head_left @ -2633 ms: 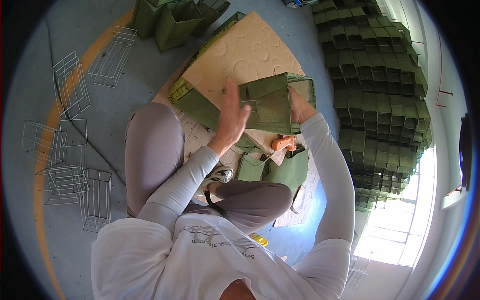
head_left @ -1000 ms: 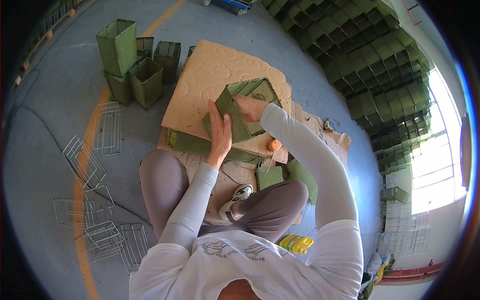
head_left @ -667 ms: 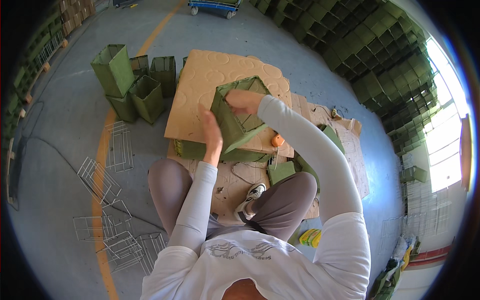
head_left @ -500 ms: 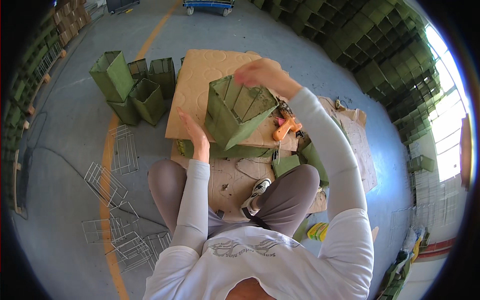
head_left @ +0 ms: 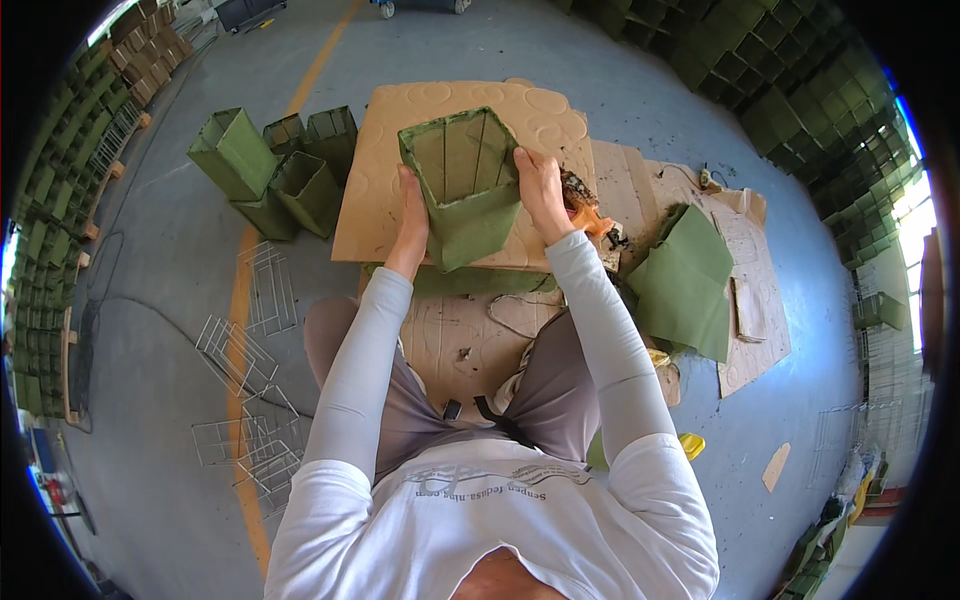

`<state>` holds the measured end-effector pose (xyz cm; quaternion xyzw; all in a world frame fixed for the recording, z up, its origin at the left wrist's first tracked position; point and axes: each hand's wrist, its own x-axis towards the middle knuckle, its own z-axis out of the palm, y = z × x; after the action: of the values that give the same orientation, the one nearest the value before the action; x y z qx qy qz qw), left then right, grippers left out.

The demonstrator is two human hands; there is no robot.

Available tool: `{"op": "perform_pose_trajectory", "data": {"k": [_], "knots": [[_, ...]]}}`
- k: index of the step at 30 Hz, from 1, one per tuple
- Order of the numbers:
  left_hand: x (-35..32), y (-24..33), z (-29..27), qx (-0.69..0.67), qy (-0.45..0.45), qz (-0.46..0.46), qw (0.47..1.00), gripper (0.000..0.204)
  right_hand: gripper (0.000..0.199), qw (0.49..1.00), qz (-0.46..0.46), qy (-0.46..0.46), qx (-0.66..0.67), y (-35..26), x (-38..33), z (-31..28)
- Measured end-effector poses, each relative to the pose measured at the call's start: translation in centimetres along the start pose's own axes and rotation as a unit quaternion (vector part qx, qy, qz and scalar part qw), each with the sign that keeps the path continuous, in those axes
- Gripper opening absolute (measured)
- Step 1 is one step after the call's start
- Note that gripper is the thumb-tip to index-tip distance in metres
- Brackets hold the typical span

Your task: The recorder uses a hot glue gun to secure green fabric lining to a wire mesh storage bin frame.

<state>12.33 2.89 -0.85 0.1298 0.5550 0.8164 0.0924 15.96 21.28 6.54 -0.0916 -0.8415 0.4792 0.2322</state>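
- Green fabric box (head_left: 462, 185): upright, open mouth facing up, wire ribs visible inside its walls. It stands on the tan cardboard sheet (head_left: 385, 180), near the sheet's near edge.
- Left hand (head_left: 412, 215): flat against the box's left wall, fingers running up toward the rim. Clamped on the box from that side.
- Right hand (head_left: 541, 195): pressed to the box's right wall, thumb at the rim. The two hands are apart, the box gripped between them.
- Change: half a second ago the box was tilted, mouth turned sideways, with the right hand on top. Now it is squared up and set mouth-up. Judgement: the cover looks seated over its frame, and this piece seems close to finished.
- Left of the sheet: a cluster of finished green boxes (head_left: 275, 170), some leaning.
- Further left and nearer the person than the sheet: bare wire frames (head_left: 240, 380) lying on the grey floor.
- Right of the sheet: a flat green fabric cover (head_left: 685, 280) on more cardboard; a small orange tool (head_left: 592, 220) just beside the right wrist.
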Motion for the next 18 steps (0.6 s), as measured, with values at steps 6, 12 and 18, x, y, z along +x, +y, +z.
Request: {"op": "perform_pose_trajectory", "data": {"k": [6, 12, 18], "knots": [[-0.4, 3.4, 0.8, 0.156, 0.193, 0.237, 0.939, 0.079, 0.042, 0.982, -0.018, 0.056, 0.178, 1.3, -0.1, 0.4], [-3.7, 8.1, 1.1, 0.594, -0.098, 0.381, 0.702, 0.036, 0.031, 0.927, -0.369, 0.012, -0.060, -0.7, -3.6, -1.9], [-1.8, 8.9, 0.8, 0.602, -0.157, 0.392, 0.678, 0.030, 0.015, 0.859, -0.491, -0.022, -0.146, -0.8, -2.7, -1.1]]}}
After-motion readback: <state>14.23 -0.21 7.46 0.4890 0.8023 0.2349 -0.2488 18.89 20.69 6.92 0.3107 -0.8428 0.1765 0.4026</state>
